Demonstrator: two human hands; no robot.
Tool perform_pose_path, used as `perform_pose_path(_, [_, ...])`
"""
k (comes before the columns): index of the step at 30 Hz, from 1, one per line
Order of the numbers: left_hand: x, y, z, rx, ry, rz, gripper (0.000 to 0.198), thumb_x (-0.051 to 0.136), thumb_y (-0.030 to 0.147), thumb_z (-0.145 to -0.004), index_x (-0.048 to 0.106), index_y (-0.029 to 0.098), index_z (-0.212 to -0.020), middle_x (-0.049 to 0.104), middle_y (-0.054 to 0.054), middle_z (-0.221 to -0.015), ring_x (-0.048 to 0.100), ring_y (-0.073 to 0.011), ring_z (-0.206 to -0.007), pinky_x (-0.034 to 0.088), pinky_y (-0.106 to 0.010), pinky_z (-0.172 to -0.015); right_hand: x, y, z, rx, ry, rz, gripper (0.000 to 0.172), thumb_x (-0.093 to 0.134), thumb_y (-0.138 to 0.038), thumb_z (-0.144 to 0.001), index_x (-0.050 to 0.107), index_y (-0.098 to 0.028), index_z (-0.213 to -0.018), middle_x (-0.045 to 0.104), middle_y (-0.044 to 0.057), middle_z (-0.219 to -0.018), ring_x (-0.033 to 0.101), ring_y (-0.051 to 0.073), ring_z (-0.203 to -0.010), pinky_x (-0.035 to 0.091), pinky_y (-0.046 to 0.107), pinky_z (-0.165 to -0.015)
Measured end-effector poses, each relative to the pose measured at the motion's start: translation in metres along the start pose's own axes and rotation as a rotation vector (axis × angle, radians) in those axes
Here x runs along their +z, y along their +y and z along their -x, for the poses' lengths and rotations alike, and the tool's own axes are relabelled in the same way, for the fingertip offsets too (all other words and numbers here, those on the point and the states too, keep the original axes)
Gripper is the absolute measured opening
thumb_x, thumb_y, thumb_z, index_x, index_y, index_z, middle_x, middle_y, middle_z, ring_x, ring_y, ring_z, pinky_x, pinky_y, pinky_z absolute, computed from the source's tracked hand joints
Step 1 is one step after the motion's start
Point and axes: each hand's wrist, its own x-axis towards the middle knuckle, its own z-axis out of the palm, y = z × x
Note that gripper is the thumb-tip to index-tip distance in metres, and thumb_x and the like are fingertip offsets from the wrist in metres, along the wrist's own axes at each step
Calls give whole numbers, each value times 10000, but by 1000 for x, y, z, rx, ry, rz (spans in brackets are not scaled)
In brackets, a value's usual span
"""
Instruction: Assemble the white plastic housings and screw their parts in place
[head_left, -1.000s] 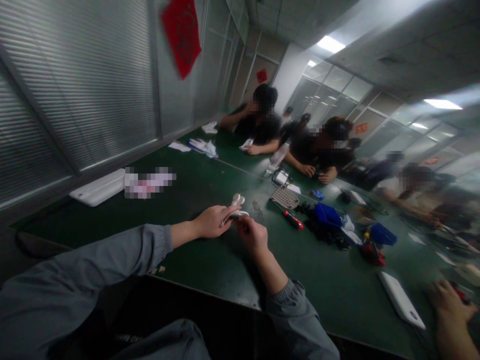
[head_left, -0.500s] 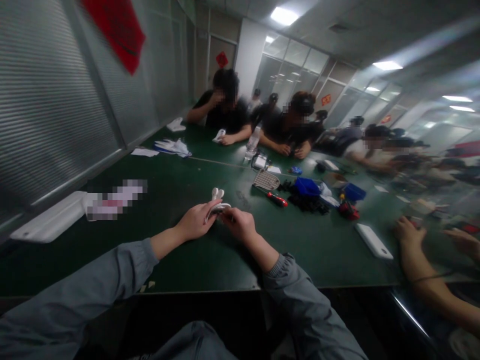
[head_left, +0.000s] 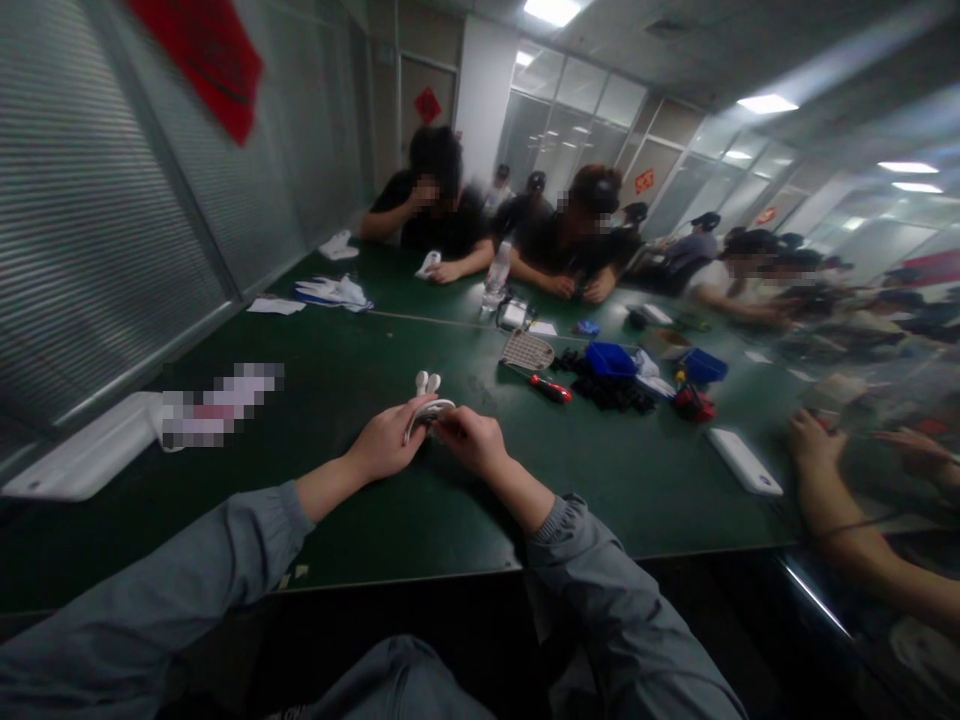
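Observation:
My left hand (head_left: 386, 440) is wrapped round a white, curved, looped thing (head_left: 429, 407), perhaps a coiled cable; its exact kind is unclear. Two rounded white ends (head_left: 427, 382) stick up beyond the fingers on its far side. Close beside it, my right hand (head_left: 471, 438) is closed, with thumb and fingertips pinched at the loop's right edge. What those fingertips pinch is too small and dark to make out. Both hands are held just above the green table (head_left: 360, 545), near its front edge.
A long white case (head_left: 90, 445) lies left; a white box (head_left: 744, 462) lies right, near a co-worker's hand (head_left: 817, 440). Ahead are a red screwdriver (head_left: 551, 388), a beige mesh piece (head_left: 527, 350), blue trays (head_left: 610, 358), black parts and a bottle (head_left: 496, 280). Co-workers sit opposite.
The view has shifted slightly, so most things appear a little further left. Both hands keep their places round the white looped thing; the right fingertips have moved only slightly.

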Motion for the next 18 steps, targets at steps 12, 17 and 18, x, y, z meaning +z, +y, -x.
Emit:
perform_pose_path(12, [-4,-15,-6,-261,153,202,419,537,370,-907,537,166,-1272,700,-93,-1089,680,-247,-974,533,-383,-880,-51,76,-9,242,168,165,223,498,-308,-937,632,-188,-1069,650,108,-1043,609,211,-918,471,305,-815])
perform_pose_path(17, [-10,-30,-12,-274,211,193,451,544,379,-893,546,163,-1289,677,-105,-1162,655,-256,-1048,506,-410,-955,-63,127,1,581,131,471,483,566,-311,-856,549,-129,-1303,509,203,-1386,421,345,-1268,341,465,-1025])
perform_pose_path(18, [-12,-34,-13,-280,218,176,461,543,382,-893,543,167,-1301,676,-107,-1171,655,-259,-1051,504,-412,-958,-63,132,4,628,98,501,528,566,-319,-853,517,-128,-1343,485,205,-1419,386,354,-1300,314,481,-1039])
